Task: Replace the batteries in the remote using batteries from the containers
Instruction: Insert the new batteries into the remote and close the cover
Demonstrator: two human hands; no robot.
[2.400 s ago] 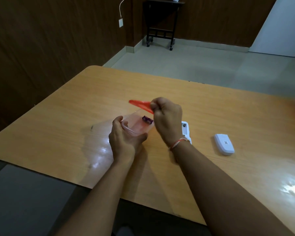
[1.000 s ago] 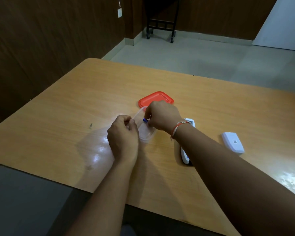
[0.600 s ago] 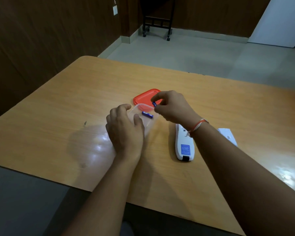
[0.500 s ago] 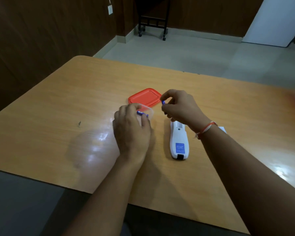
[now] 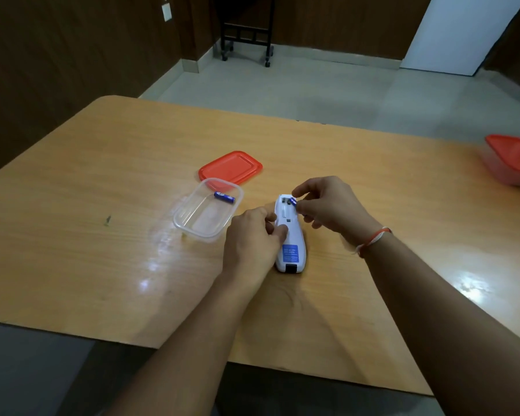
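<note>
On the desk [image 5: 373, 181] lies the white remote [image 5: 290, 235], back up — left hand [image 5: 252, 238] grips its side; right hand [image 5: 327, 208] pinches a blue battery [image 5: 293, 201] over the open compartment; another battery [image 5: 224, 197] sits in the clear container [image 5: 192, 229]

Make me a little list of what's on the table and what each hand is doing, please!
left hand: the left hand holds the white plastic remote steady on the wooden table
right hand: the right hand pinches a small blue battery at the remote's open battery slot
open box: clear plastic container, one blue battery inside
lid: red rectangular lid, flat on the table just behind the clear container
far right: second container with a red lid, closed
</note>
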